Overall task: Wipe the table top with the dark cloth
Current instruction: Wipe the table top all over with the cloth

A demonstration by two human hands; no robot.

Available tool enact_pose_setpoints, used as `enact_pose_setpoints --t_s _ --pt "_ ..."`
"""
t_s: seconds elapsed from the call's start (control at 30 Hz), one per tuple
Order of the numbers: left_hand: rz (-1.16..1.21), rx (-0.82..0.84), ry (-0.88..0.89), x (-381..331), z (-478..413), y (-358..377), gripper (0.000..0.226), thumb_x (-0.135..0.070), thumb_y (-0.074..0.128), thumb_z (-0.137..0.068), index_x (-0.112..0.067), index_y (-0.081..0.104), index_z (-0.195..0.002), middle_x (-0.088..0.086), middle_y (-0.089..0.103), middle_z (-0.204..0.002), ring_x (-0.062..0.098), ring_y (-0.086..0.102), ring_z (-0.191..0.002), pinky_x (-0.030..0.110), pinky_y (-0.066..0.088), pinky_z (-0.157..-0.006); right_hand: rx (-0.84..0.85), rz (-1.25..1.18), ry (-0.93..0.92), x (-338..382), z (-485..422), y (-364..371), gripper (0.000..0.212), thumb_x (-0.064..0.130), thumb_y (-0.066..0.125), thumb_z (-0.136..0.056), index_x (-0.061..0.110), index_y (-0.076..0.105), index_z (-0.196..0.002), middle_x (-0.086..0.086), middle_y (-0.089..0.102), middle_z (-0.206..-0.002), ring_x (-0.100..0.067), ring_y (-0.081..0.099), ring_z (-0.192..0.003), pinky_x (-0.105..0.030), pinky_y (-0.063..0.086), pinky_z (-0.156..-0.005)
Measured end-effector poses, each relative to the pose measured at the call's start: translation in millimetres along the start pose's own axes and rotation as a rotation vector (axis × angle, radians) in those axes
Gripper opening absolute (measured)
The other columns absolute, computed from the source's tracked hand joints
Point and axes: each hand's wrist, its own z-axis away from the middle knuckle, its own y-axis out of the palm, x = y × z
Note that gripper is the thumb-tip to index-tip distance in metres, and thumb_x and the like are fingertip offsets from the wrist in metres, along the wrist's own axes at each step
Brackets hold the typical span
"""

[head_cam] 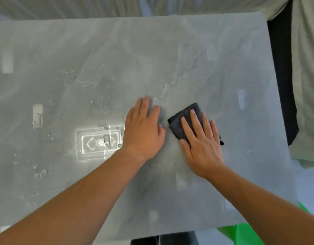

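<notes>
Table top (117,50): smooth, glossy grey, stone-like, mirroring lights, beaded with water droplets (85,84) toward its left edge. Dark cloth (181,122) under my right hand (200,144): soft, matt, folded fabric.

A single head-worn wide-angle camera looks steeply down from close above onto the glossy grey stone-look table top (117,50), its far edge at the frame's top, both forearms entering from the near side.

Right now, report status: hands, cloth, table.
Right hand flat on the dark cloth, pressing it to the table top. Left hand flat on bare surface, empty. Water droplets at left unwiped. Nothing blocking.
</notes>
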Motion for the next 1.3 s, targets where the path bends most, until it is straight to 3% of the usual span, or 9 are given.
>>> enact_pose_setpoints --t_s 0.1,0.27,0.33,0.5,0.57,0.77,1.03,1.23,1.3 --pt "-0.039 0.011 -0.039 0.3 -24.0 -9.5 0.056 -0.029 0.043 -0.097 -0.021 0.028 -0.151 0.010 -0.002 -0.167 0.026 -0.007 -0.153 0.039 0.001 -0.122 0.022 -0.007 0.014 -34.9 -33.9 -12.1 0.060 0.047 0.029 -0.103 0.028 0.019 -0.159 -0.002 0.008 -0.169 -0.032 0.005 -0.154 -0.050 0.006 -0.124" --pt "-0.094 0.026 -0.102 4.7 -67.8 -23.5 0.060 -0.031 0.042 -0.097 -0.023 0.020 -0.153 0.011 -0.006 -0.166 0.028 -0.010 -0.153 0.040 0.004 -0.122 -0.071 -0.140 0.442 -54.5 -117.9 -33.9 0.061 0.045 0.025 -0.104 0.029 0.008 -0.161 0.003 -0.006 -0.169 -0.026 -0.005 -0.155 -0.048 -0.001 -0.125" --pt "-0.104 0.026 -0.118 7.0 -79.9 -27.7 0.060 -0.032 0.042 -0.097 -0.023 0.021 -0.152 0.010 -0.005 -0.166 0.028 -0.009 -0.153 0.041 0.006 -0.122 -0.086 -0.113 0.378 -40.6 -114.8 -30.9 0.060 0.043 0.027 -0.104 0.028 0.011 -0.160 0.000 -0.001 -0.169 -0.030 -0.001 -0.155 -0.050 0.001 -0.124" --pt "-0.109 0.032 -0.137 5.4 -86.1 -34.9 0.056 -0.032 0.040 -0.098 -0.023 0.027 -0.151 0.009 0.001 -0.167 0.028 -0.001 -0.153 0.041 0.015 -0.120 0.021 0.033 -0.148 -46.5 -75.7 -23.7 0.057 0.042 0.034 -0.103 0.024 0.028 -0.156 -0.005 0.016 -0.167 -0.037 0.014 -0.152 -0.054 0.011 -0.123" --pt "-0.103 0.031 -0.146 5.0 -88.1 -37.0 0.054 -0.032 0.040 -0.098 -0.024 0.030 -0.150 0.009 0.005 -0.167 0.027 0.002 -0.153 0.041 0.020 -0.120 0.015 0.016 -0.134 -66.7 -99.9 -31.9 0.058 0.044 0.034 -0.101 0.025 0.031 -0.156 -0.005 0.019 -0.167 -0.037 0.017 -0.152 -0.055 0.014 -0.122" --pt "-0.074 0.072 -0.177 2.2 -91.8 -41.9 0.052 -0.036 0.041 -0.098 -0.025 0.035 -0.148 0.008 0.008 -0.166 0.026 0.005 -0.153 0.039 0.025 -0.117 -0.064 -0.124 0.289 -70.5 -193.4 -54.3 0.059 0.043 0.026 -0.104 0.031 0.012 -0.160 0.002 -0.002 -0.169 -0.028 -0.003 -0.155 -0.049 -0.003 -0.125" --pt "-0.088 0.096 -0.148 5.6 -86.7 -33.4 0.060 -0.044 0.036 -0.099 -0.025 0.020 -0.154 0.009 -0.005 -0.167 0.029 -0.007 -0.153 0.042 0.012 -0.123 0.038 0.008 -0.194 -63.9 -146.1 -46.5 0.057 0.043 0.031 -0.103 0.027 0.025 -0.157 -0.002 0.013 -0.168 -0.034 0.010 -0.154 -0.051 0.005 -0.124" --pt "-0.088 0.061 -0.115 13.2 -82.6 -24.8 0.062 -0.050 0.027 -0.100 -0.028 0.014 -0.156 0.006 -0.010 -0.167 0.024 -0.013 -0.152 0.042 0.006 -0.121 -0.050 -0.130 0.280 -66.3 -241.1 -67.4 0.059 0.044 0.028 -0.104 0.032 0.010 -0.160 0.000 -0.003 -0.169 -0.031 -0.003 -0.155 -0.050 -0.001 -0.125" --pt "-0.054 0.045 -0.116 14.5 -81.8 -24.3 0.065 -0.054 0.020 -0.096 -0.028 0.017 -0.156 0.006 -0.007 -0.167 0.024 -0.011 -0.153 0.043 0.009 -0.120 -0.071 -0.156 0.303 -38.2 -239.2 -62.9 0.059 0.044 0.029 -0.104 0.033 0.011 -0.160 -0.002 -0.003 -0.169 -0.033 -0.003 -0.154 -0.052 0.000 -0.124"
